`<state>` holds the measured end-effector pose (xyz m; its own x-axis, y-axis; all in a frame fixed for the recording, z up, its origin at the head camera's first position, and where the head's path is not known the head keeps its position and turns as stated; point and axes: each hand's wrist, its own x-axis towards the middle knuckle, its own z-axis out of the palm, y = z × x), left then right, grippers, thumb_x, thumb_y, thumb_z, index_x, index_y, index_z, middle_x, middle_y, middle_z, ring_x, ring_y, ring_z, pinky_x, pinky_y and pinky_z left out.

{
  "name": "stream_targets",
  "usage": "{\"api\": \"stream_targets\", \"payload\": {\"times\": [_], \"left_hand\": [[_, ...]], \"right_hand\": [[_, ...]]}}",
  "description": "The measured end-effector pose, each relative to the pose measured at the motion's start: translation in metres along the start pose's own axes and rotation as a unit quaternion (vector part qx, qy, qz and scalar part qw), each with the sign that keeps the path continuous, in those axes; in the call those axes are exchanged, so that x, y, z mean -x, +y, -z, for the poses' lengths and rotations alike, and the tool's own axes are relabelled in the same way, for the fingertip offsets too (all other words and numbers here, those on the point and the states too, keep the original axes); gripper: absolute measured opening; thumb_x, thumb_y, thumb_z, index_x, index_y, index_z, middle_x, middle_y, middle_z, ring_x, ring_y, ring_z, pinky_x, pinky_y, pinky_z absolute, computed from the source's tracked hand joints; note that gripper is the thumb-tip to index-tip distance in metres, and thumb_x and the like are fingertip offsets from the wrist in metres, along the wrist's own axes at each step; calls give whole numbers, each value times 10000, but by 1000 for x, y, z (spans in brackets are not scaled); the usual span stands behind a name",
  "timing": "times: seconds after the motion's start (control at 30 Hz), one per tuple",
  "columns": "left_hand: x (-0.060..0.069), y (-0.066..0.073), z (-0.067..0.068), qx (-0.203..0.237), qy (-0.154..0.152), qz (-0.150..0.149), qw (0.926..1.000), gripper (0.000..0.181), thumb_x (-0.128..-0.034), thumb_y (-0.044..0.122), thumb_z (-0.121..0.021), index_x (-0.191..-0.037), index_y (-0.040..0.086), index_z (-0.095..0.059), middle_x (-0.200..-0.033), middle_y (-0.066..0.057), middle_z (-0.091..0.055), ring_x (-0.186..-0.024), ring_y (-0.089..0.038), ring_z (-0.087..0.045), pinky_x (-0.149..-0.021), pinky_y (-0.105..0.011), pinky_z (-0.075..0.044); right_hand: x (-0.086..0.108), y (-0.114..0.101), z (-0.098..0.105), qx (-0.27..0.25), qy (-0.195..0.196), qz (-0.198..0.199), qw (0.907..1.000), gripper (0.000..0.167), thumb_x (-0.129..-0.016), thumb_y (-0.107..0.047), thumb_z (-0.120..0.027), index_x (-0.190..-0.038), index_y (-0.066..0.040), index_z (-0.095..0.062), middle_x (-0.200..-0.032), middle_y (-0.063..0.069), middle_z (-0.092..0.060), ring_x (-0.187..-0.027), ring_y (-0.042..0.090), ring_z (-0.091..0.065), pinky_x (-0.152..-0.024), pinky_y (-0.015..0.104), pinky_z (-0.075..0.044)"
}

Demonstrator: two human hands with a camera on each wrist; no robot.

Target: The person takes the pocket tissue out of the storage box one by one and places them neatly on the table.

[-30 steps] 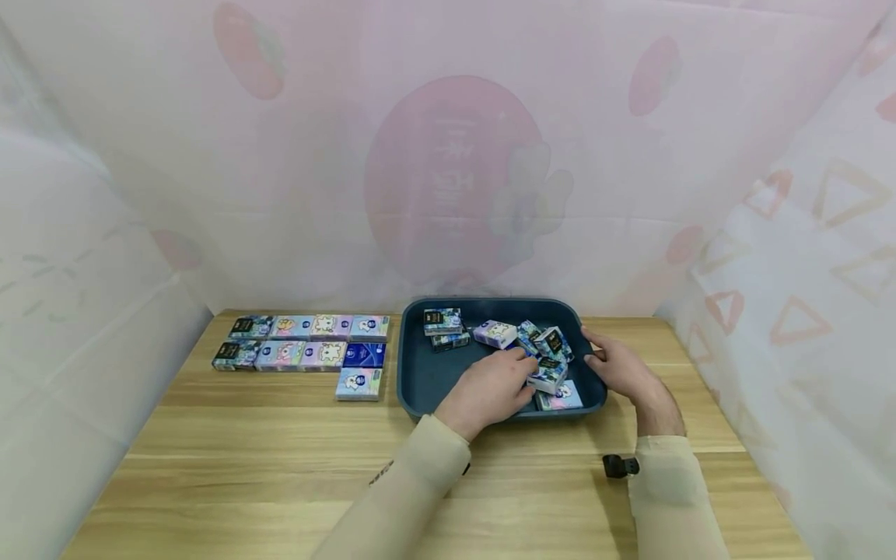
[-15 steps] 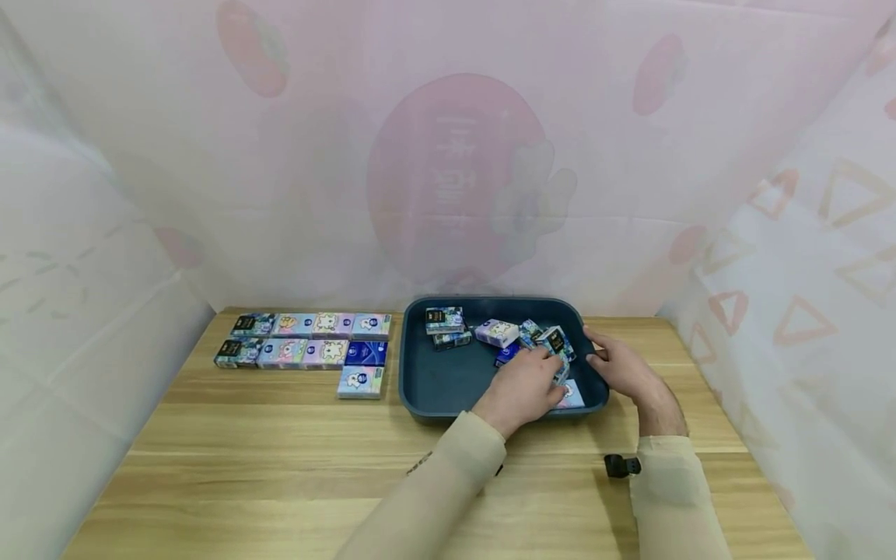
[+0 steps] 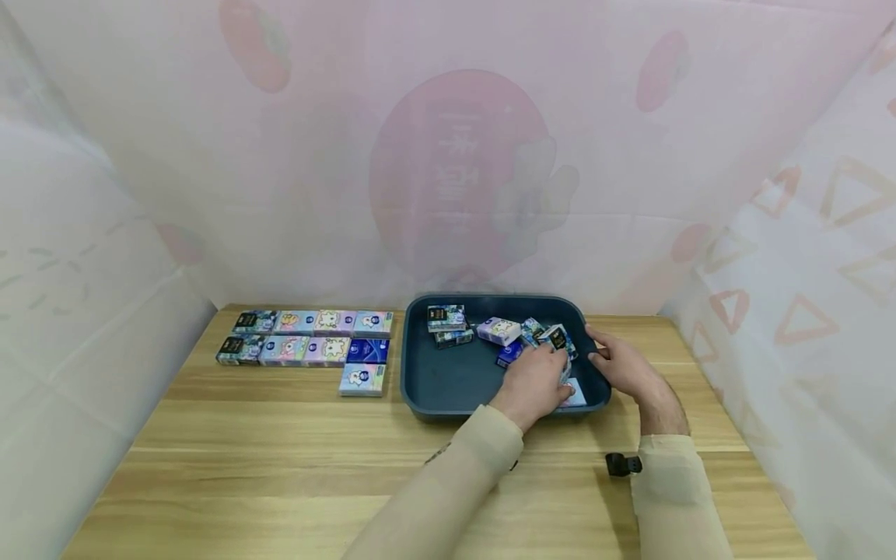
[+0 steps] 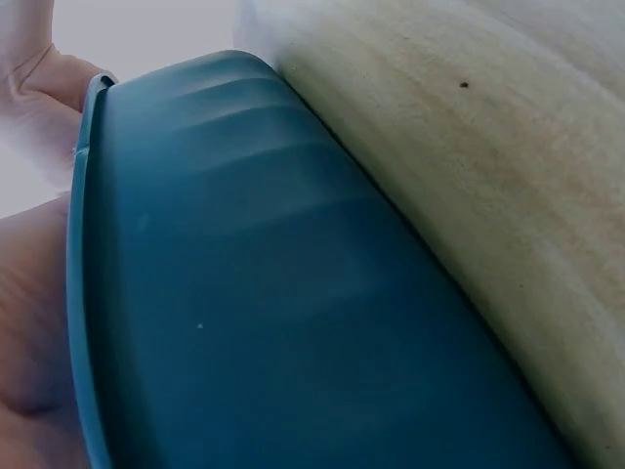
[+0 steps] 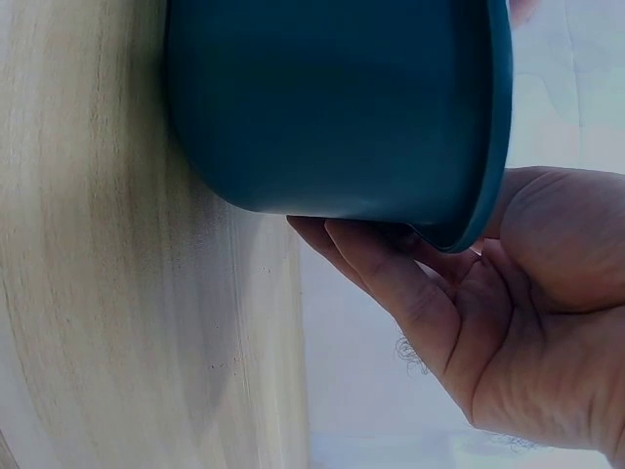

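Observation:
In the head view, a dark blue-green plastic tray (image 3: 448, 389) holds several small tissue packs in mixed prints. My left hand (image 3: 530, 383) reaches into its right half. Thumb and fingers span a patterned tissue pack (image 3: 566, 372), mostly hidden beneath the hand. Close by lie a dark blue pack (image 3: 509, 353), a lilac pack (image 3: 499, 331) and a black-labelled pack (image 3: 556, 338). My right hand (image 3: 625, 367) grips the tray's right end. In the right wrist view, that hand (image 5: 488, 293) has its thumb over the rim and fingers against the outer wall.
Left of the tray, tissue packs lie flat in two rows, the back one including a light blue pack (image 3: 372, 323). A single pastel pack (image 3: 362, 379) begins a third row in front. The wooden table (image 3: 266, 459) meets printed fabric walls (image 3: 315, 194) behind and at both sides.
My left hand has moved right across the tray, uncovering the dark blue pack and covering the patterned one. My right hand keeps its hold on the tray's end.

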<state>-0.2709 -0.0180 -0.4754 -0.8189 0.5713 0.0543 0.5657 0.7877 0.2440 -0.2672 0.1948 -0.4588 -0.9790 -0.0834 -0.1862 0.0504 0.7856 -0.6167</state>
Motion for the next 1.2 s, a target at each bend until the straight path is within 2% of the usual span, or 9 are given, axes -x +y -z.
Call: {"api": "stream_targets", "payload": {"times": [0.1, 0.2, 0.4, 0.6, 0.77, 0.9, 1.0, 1.1, 1.2], "left_hand": [[-2, 4, 0, -182, -22, 114, 9998, 620, -1057, 530, -883, -1561, 198, -741, -1473, -21, -811, -1324, -209, -788, -1126, -350, -686], [-4, 7, -1, -402, -9, 140, 9991, 645, -1033, 525, -912, -1561, 198, -737, -1459, -19, -821, -1318, -201, -797, -1097, -344, -696], [-6, 6, -1, -538, -39, 154, 9984, 569, -1030, 405, -939, -1530, 206, -756, -1390, 8, -850, -1227, -171, -828, -997, -317, -721], [-5, 3, 3, -704, -102, 178, 9973, 451, -1082, 281, -880, -1516, 227, -768, -1363, 16, -860, -1154, -161, -849, -923, -331, -744], [-3, -2, 6, -752, -77, 230, 9969, 373, -1102, 224, -847, -1470, 225, -784, -1350, 8, -863, -1138, -183, -855, -913, -351, -747], [0, -9, 10, -625, -91, 240, 9977, 286, -1107, 253, -845, -1386, 205, -806, -1287, 2, -873, -1084, -188, -855, -875, -355, -743], [3, -15, 14, -456, -75, 226, 9987, 300, -1085, 276, -876, -1365, 189, -808, -1259, -5, -875, -1044, -183, -850, -844, -358, -738], [7, -22, 19, -278, -21, 204, 9994, 367, -1078, 273, -889, -1417, 174, -794, -1275, -14, -877, -1035, -185, -849, -849, -366, -739], [13, -27, 25, -133, 55, 191, 9997, 425, -1078, 269, -891, -1473, 168, -771, -1238, -20, -884, -975, -191, -846, -805, -365, -735]], "right_hand": [[0, 0, 1, 116, 45, 31, 9999, 636, -1219, -70, -532, -1806, 56, -320, -1568, 485, -622, -873, 269, -722, -695, 335, -508], [-1, 0, 1, 152, 66, 41, 9999, 635, -1218, -68, -535, -1805, 53, -326, -1606, 482, -590, -1049, 351, -766, -736, 356, -527], [-1, 0, 2, 131, 72, 63, 9999, 636, -1218, -67, -539, -1806, 51, -325, -1646, 480, -551, -1146, 405, -776, -765, 367, -546], [-2, 0, 1, 126, 116, 102, 9998, 627, -1213, -58, -540, -1796, 62, -342, -1621, 472, -582, -1279, 465, -793, -839, 358, -595], [-2, 1, 0, 70, 123, 98, 9999, 630, -1211, -54, -542, -1796, 62, -341, -1602, 475, -597, -1242, 444, -807, -803, 321, -589], [-2, 0, 0, 42, 150, 110, 9998, 631, -1206, -52, -550, -1792, 65, -348, -1563, 473, -633, -1091, 371, -800, -761, 314, -559], [-1, 0, 0, 57, 162, 107, 9998, 633, -1203, -53, -552, -1791, 65, -350, -1539, 469, -657, -992, 323, -761, -725, 331, -532], [-1, -1, 0, 147, 182, 104, 9997, 632, -1202, -57, -555, -1790, 61, -356, -1558, 468, -643, -999, 320, -754, -734, 345, -534], [-1, -1, 1, 228, 195, 100, 9995, 630, -1202, -55, -557, -1790, 59, -359, -1605, 471, -603, -1087, 362, -772, -793, 368, -564]]}}
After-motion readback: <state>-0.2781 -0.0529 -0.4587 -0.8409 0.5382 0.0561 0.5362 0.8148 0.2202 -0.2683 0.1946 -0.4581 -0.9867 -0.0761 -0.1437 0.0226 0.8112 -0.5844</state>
